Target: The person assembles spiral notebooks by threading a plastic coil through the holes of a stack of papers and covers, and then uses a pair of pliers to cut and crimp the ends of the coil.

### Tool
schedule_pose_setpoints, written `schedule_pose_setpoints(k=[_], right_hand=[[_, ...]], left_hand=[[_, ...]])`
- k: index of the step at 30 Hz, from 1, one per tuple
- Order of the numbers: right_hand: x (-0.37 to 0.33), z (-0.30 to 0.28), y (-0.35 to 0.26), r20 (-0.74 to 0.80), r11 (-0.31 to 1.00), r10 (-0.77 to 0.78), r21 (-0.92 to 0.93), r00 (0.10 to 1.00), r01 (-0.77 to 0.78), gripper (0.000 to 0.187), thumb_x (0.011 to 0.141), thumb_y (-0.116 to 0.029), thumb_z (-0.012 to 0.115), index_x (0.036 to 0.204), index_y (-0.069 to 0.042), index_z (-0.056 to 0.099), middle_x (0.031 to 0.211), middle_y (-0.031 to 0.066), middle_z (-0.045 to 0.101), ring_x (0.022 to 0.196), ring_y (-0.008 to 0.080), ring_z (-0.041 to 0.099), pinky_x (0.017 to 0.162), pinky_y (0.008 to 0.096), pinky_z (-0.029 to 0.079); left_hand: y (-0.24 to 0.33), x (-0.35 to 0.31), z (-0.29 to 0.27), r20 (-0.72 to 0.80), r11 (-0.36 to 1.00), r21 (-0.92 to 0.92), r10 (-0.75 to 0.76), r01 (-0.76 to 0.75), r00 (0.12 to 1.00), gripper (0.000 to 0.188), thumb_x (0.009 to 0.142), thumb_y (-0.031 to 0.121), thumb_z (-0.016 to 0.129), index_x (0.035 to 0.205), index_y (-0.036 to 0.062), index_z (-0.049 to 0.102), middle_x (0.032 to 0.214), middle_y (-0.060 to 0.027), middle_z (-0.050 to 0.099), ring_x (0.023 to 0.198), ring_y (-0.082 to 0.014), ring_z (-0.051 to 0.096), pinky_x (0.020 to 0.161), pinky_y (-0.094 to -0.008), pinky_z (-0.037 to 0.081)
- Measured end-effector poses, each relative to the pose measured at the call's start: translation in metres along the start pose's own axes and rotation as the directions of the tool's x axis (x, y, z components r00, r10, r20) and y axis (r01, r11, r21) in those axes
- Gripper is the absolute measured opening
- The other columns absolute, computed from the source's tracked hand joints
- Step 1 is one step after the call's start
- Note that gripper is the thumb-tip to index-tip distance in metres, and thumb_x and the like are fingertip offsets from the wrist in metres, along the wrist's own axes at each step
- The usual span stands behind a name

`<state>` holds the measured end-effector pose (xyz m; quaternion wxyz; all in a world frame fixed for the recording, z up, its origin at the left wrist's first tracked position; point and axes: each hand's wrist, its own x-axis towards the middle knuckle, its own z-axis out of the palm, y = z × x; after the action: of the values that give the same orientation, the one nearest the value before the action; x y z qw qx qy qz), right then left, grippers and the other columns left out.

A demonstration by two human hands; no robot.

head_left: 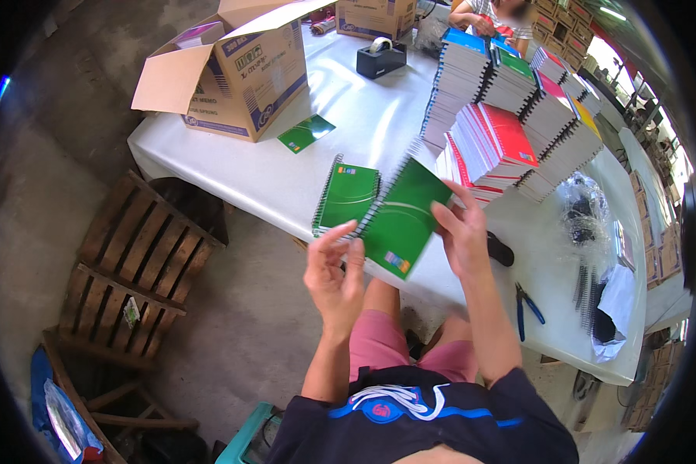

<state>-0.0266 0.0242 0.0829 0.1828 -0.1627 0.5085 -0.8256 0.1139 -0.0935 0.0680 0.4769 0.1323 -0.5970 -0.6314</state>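
Work position: white-covered surface (267, 174), seated wearer. Green spiral notebook (414, 209) held up in front of the wearer, above the near edge of the surface, tilted, coil side toward the left, front cover facing up.

Right hand (462, 228): grip closed on the notebook's right edge, thumb over the cover, fingers partly hidden behind; some blur. Left hand (336, 274): thumb and forefinger narrowed at the lower end of the coil; cannot tell whether the grip actually pinches the wire.

Just left of the held piece, a second green notebook (348, 193) lies cover up on the surface near its edge. Farther back, a loose green cover (307, 134) lies flat near an open cardboard box (259, 81), flaps spread. Black tape dispenser (381, 59) behind, with another carton (371, 17) near the back.

Right of centre: tall stacks of spiral notebooks (450, 89), tops blue, green and yellow among others; in front of them, a pile of red-covered books (510, 135). Blue-handled pliers (528, 309) lie right of the right forearm. Toward the right edge: crumpled clear plastic (584, 209) and loose black coils (588, 298).

Across the surface, a co-worker's hand (483, 25) is at something red. Slatted wooden chair (135, 263) stands on the floor at left.
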Motion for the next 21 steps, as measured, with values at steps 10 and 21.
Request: schedule_pose_setpoints(k=[10,21], right_hand=[[0.09,0.031,0.071,0.337,0.104,-0.03,-0.935,0.941,0.338,0.046,0.079,-0.041,0.068,0.113,-0.01,0.063,0.111,0.0113,0.058,0.11,0.0252,0.051,0.095,0.0332,0.037],[0.108,0.035,0.159,0.003,0.93,-0.176,-0.329,0.984,0.167,0.042,0.096,-0.037,0.045,0.091,0.0,0.064,0.081,0.0058,0.064,0.08,0.0108,0.056,0.076,0.0223,0.043]], left_hand=[[-0.07,0.033,-0.051,-0.168,0.858,0.503,-0.018,0.101,0.986,0.043,0.085,0.024,0.066,0.121,0.0037,0.055,0.108,-0.009,0.06,0.109,-0.0201,0.05,0.089,-0.0326,0.041],[-0.124,0.053,-0.013,-0.357,0.995,0.096,0.005,0.032,0.934,0.051,0.098,0.035,0.036,0.113,-0.0083,0.058,0.102,-0.0192,0.065,0.089,-0.023,0.063,0.079,-0.0328,0.049]])
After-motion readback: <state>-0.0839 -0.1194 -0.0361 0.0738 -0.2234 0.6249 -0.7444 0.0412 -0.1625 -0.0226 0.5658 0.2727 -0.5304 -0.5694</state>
